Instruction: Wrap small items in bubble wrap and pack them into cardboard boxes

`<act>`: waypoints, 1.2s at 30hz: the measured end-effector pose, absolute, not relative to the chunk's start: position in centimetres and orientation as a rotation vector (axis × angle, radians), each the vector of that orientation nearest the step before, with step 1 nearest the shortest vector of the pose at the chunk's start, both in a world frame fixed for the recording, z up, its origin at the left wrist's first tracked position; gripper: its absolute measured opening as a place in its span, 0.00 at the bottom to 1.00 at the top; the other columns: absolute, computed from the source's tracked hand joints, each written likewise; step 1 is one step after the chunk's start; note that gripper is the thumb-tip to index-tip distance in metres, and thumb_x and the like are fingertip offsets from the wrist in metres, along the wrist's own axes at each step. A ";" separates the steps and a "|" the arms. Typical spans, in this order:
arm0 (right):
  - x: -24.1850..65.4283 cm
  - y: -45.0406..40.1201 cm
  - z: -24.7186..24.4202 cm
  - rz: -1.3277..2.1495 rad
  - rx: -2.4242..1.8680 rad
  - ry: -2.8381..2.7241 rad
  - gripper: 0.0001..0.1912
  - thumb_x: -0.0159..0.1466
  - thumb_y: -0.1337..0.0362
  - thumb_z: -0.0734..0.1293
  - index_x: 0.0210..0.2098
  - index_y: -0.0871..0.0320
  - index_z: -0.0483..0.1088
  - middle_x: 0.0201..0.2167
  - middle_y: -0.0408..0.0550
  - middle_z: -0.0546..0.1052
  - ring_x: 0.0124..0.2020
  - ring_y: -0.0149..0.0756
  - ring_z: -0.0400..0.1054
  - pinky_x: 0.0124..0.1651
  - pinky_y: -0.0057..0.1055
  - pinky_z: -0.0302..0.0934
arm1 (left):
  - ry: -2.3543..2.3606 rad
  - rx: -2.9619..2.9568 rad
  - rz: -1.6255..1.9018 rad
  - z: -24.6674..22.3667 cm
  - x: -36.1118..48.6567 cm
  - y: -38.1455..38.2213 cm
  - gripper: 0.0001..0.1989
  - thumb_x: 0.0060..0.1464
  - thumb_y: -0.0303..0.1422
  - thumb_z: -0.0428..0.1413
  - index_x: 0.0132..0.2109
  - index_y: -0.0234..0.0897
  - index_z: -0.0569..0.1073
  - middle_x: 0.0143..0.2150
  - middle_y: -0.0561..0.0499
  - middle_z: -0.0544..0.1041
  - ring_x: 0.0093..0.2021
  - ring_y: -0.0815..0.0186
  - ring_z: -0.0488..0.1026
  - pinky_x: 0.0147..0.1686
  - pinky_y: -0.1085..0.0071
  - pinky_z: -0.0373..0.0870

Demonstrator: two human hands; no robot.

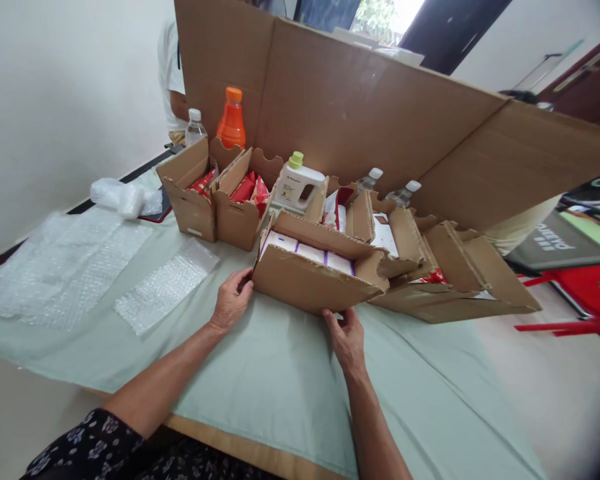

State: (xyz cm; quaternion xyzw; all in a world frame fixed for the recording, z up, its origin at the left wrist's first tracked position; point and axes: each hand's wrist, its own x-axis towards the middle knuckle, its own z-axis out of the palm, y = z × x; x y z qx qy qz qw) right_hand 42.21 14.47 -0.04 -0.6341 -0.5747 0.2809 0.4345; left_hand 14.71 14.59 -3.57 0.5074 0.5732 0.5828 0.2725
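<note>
A long cardboard box (315, 283) sits in front of the other boxes, tilted slightly, with white packs edged in purple (310, 253) lined up inside. My left hand (231, 298) grips its left end near the lower corner, thumb and fingers at the edge. Under the front bottom edge, right of the middle, my right hand (347, 337) holds the same box, its fingertips partly hidden beneath. Behind it stand a white jug with a green cap (297, 183) and open cardboard boxes (239, 217) holding red packets (245, 188).
Bubble wrap sheets (166, 285) lie at the left on the green cloth (275, 373). A tall cardboard panel (360, 100) stands behind the boxes, near an orange bottle (231, 120) and clear bottles. A person (173, 80) is behind the panel's left edge. A red stool (590, 287) stands right.
</note>
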 end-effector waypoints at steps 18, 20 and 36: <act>41.6 14.8 -2.8 0.737 -1.483 -1.404 0.23 0.57 0.51 0.69 0.45 0.60 0.72 0.34 0.50 0.79 0.31 0.38 0.69 0.36 0.36 0.67 | 2.193 1.902 1.308 -1.9 10.1 10.8 0.18 0.59 0.33 0.54 0.54 0.36 0.77 0.62 0.36 0.73 0.67 0.46 0.64 0.66 0.47 0.61; 41.7 14.9 -2.8 0.745 -1.466 -1.411 0.23 0.56 0.52 0.70 0.46 0.60 0.73 0.34 0.51 0.79 0.32 0.39 0.70 0.37 0.37 0.67 | 2.398 1.864 1.062 -1.8 7.9 9.2 0.19 0.57 0.33 0.55 0.55 0.34 0.77 0.62 0.34 0.73 0.65 0.43 0.65 0.63 0.45 0.62; 43.8 15.2 -2.2 0.884 -1.388 -1.536 0.26 0.56 0.54 0.67 0.51 0.59 0.76 0.42 0.53 0.83 0.41 0.44 0.77 0.46 0.39 0.71 | 2.142 1.764 1.116 1.3 8.8 7.0 0.11 0.56 0.35 0.49 0.37 0.39 0.77 0.40 0.45 0.78 0.43 0.58 0.76 0.33 0.68 0.70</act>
